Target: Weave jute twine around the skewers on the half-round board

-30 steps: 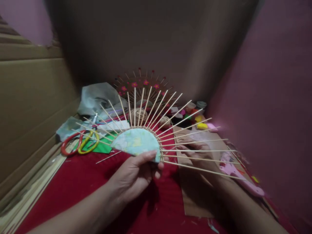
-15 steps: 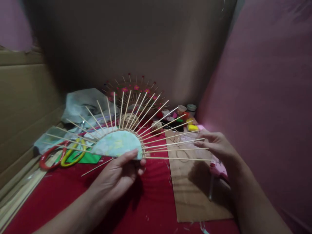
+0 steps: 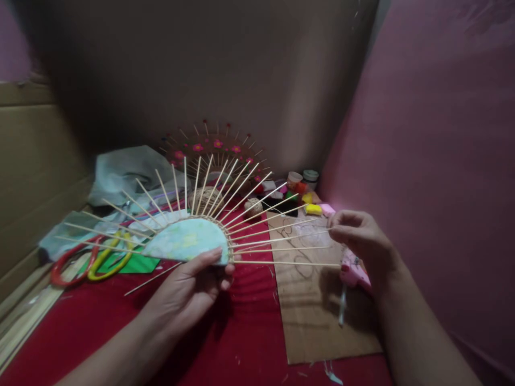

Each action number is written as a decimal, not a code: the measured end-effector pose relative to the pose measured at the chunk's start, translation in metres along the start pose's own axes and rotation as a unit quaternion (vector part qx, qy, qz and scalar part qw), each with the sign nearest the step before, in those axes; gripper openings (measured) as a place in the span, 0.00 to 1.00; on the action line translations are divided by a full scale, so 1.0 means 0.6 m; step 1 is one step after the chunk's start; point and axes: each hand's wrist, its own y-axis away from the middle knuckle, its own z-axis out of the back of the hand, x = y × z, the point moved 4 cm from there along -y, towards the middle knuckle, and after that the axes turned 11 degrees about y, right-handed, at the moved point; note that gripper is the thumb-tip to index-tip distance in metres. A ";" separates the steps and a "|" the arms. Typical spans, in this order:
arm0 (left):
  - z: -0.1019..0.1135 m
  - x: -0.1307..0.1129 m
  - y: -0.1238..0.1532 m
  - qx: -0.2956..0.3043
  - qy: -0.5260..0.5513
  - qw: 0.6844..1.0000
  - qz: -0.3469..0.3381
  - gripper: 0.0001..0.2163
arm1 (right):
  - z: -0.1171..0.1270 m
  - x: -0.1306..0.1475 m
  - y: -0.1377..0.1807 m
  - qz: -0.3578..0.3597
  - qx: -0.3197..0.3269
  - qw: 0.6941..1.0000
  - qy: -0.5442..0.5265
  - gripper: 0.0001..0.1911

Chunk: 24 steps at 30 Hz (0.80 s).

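My left hand [image 3: 197, 284] grips a pale blue-green half-disc [image 3: 189, 238] by its lower right corner, thumb on top and fingers beneath. Many thin wooden sticks [image 3: 249, 201] fan out from the curved edge of the half-disc, where twine is woven round their bases. My right hand [image 3: 356, 233] is pinched at the outer ends of the right-hand sticks. A fine line runs to its fingertips, but whether it is a stick tip or twine I cannot make out. A loose stick [image 3: 151, 280] shows behind my left wrist.
Red-handled scissors [image 3: 60, 268] and yellow-handled scissors [image 3: 94, 271] lie left on green sheet. A cardboard piece [image 3: 322, 332] and pink glue gun [image 3: 354, 273] are at right. Behind stand a twine ball [image 3: 207, 199], a flower-decorated fan [image 3: 209, 140], plastic bags [image 3: 124, 171] and small jars [image 3: 310, 177].
The view has shifted slightly, so the background sits further left. My right hand's fingers have drawn together into a pinch. My left hand keeps its hold on the half-disc.
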 end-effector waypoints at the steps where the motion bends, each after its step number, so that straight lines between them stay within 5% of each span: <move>1: -0.001 0.000 0.001 0.002 -0.001 1.000 0.001 0.05 | 0.000 -0.003 -0.003 -0.003 -0.003 1.000 -0.015 0.09; 7: -0.011 0.001 0.013 0.016 0.039 0.999 0.012 0.06 | -0.027 -0.027 -0.016 -0.072 -0.038 0.997 0.013 0.09; 12: -0.009 0.011 0.031 0.047 0.063 0.994 0.070 0.02 | -0.123 -0.032 0.003 -0.014 0.009 0.987 0.162 0.09; 14: -0.011 0.017 0.036 0.083 0.063 0.990 0.099 0.02 | -0.153 -0.024 0.013 0.008 0.038 0.983 0.178 0.02; 16: -0.014 0.021 0.040 0.117 0.068 0.984 0.117 0.04 | -0.163 -0.004 0.019 0.057 0.027 0.977 0.203 0.08; 20: -0.018 0.023 0.039 0.131 0.071 0.983 0.106 0.03 | -0.171 0.029 0.028 0.064 0.118 0.986 0.099 0.21; 24: -0.020 0.025 0.037 0.130 0.064 0.984 0.104 0.03 | -0.189 0.046 0.038 0.041 0.180 0.982 -0.048 0.20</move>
